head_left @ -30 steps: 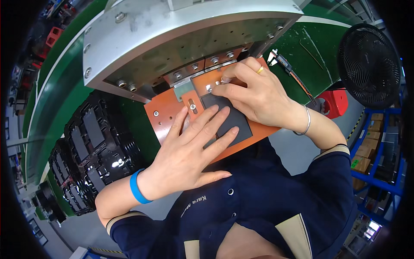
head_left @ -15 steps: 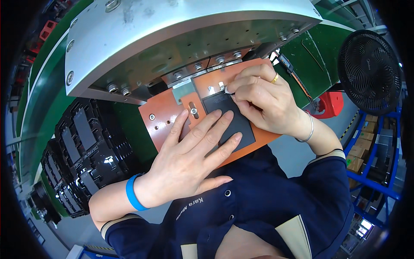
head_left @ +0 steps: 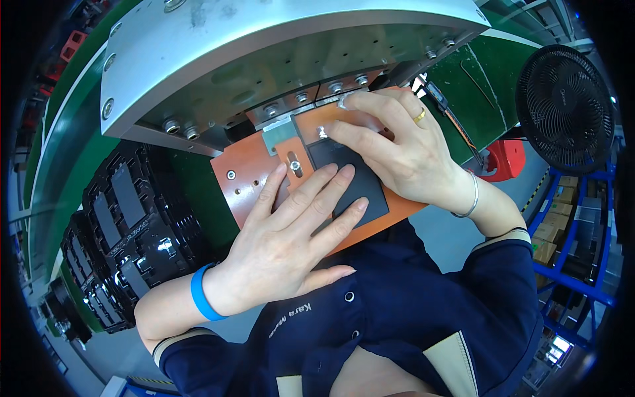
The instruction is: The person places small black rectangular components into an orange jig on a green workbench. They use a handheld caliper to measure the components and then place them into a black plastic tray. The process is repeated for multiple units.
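Right hand [head_left: 400, 149] now has its fingertips spread, one nearer the metal frame [head_left: 317, 46], another beside the silver tab [head_left: 322, 132]; cannot tell whether it grips anything. Left hand [head_left: 284, 231]: flat, fingers fanned, touching the dark slab [head_left: 369, 188] on the orange plate [head_left: 405, 203].

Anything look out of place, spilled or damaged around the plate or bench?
Nothing looks spilled or broken around the orange plate or the dark flat piece under the left hand. One blemish: a pale, scratch-like line on the green bench, near the hex key. I can't tell if it's damage.
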The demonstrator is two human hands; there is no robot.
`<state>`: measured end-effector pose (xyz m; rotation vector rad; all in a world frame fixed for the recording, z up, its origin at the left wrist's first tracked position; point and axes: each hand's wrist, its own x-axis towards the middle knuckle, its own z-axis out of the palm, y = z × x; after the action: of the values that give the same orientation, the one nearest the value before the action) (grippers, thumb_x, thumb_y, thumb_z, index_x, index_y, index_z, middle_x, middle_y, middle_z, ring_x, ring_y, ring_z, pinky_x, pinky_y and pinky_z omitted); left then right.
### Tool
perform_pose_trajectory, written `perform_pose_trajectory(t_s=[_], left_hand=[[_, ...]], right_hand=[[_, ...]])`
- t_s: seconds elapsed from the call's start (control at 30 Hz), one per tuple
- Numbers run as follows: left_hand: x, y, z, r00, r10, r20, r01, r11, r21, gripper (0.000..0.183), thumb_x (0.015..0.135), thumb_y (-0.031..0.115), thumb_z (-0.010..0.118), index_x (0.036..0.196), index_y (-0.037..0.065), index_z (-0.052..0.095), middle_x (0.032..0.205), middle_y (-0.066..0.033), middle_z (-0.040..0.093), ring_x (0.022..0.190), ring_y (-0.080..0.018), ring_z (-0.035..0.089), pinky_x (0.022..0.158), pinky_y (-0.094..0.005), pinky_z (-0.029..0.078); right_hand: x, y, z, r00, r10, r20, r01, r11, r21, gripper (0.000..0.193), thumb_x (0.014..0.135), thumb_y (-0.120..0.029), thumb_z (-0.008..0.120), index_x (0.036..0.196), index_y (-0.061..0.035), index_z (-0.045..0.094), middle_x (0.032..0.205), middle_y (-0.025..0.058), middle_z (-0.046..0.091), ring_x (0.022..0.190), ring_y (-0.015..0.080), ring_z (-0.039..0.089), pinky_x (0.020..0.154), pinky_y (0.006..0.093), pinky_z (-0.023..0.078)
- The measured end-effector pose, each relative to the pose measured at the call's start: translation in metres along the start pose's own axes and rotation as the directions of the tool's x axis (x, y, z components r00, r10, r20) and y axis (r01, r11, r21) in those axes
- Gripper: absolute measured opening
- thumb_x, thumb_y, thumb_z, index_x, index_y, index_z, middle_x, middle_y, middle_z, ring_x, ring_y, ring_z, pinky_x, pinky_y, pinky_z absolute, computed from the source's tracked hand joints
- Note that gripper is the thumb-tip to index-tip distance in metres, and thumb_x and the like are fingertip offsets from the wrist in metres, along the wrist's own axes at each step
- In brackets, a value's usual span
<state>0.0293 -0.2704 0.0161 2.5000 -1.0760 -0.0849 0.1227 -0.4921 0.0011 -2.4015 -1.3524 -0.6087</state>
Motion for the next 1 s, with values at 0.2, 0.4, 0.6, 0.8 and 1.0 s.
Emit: perform_pose_trajectory(t_s=[0.2, 0.4, 0.6, 0.8, 1.0], left_hand=[[0.001, 0.0, 0.0, 1.0, 0.0, 0.003, 0.0, 1.0, 0.015, 0.072, 0.077, 0.06, 0.068, 0.135, 0.019, 0.056, 0.146, -0.0163, 0.044, 0.135, -0.0362, 0.04, 0.113, -0.058, 0.02], [-0.004, 0.003, -0.001, 1.0, -0.016, -0.025, 0.018, 0.997, 0.07, 0.073, 0.077, 0.065, 0.065, 0.132, 0.018, 0.059, 0.144, -0.0154, 0.047, 0.135, -0.0377, 0.039, 0.114, -0.0579, 0.019], [-0.009, 0.003, -0.001, 0.996, -0.058, -0.067, 0.063, 0.995, 0.08, 0.079, 0.073, 0.072, 0.064, 0.13, 0.017, 0.061, 0.142, -0.0161, 0.048, 0.135, -0.0408, 0.038, 0.113, -0.0595, 0.019], [0.0, -0.007, -0.009, 0.993, -0.113, -0.045, 0.116, 0.99, 0.076, 0.086, 0.07, 0.076, 0.064, 0.131, 0.016, 0.06, 0.145, -0.0177, 0.044, 0.138, -0.0425, 0.033, 0.112, -0.0608, 0.02], [0.001, -0.013, -0.007, 0.992, -0.111, -0.059, 0.114, 0.992, 0.056, 0.085, 0.069, 0.074, 0.066, 0.132, 0.017, 0.059, 0.145, -0.0171, 0.043, 0.138, -0.0427, 0.032, 0.111, -0.0608, 0.021]], right_hand=[[0.01, -0.002, -0.007, 0.992, -0.043, 0.117, 0.035, 0.997, 0.07, 0.033, 0.078, -0.011, 0.065, 0.11, -0.0205, 0.066, 0.12, 0.0046, 0.055, 0.105, 0.0248, 0.053, 0.09, 0.0394, 0.042], [-0.002, 0.001, -0.007, 1.0, -0.001, -0.026, 0.004, 0.994, 0.106, 0.031, 0.079, -0.014, 0.068, 0.11, -0.013, 0.065, 0.116, 0.0076, 0.058, 0.101, 0.0253, 0.056, 0.086, 0.038, 0.046], [-0.033, -0.025, -0.037, 0.979, 0.075, 0.188, -0.134, 0.937, 0.324, 0.039, 0.074, -0.028, 0.077, 0.105, -0.0056, 0.067, 0.12, 0.0134, 0.061, 0.111, 0.0306, 0.061, 0.091, 0.0385, 0.052], [-0.021, -0.014, -0.019, 0.999, 0.027, 0.041, -0.037, 0.965, 0.258, 0.034, 0.075, -0.028, 0.079, 0.098, -0.0043, 0.07, 0.111, 0.0129, 0.066, 0.107, 0.0287, 0.067, 0.079, 0.0333, 0.057], [-0.018, -0.009, -0.016, 0.999, -0.005, 0.047, -0.008, 0.965, 0.263, 0.034, 0.075, -0.029, 0.079, 0.093, -0.0025, 0.07, 0.108, 0.0124, 0.068, 0.107, 0.0288, 0.067, 0.083, 0.0343, 0.058]])
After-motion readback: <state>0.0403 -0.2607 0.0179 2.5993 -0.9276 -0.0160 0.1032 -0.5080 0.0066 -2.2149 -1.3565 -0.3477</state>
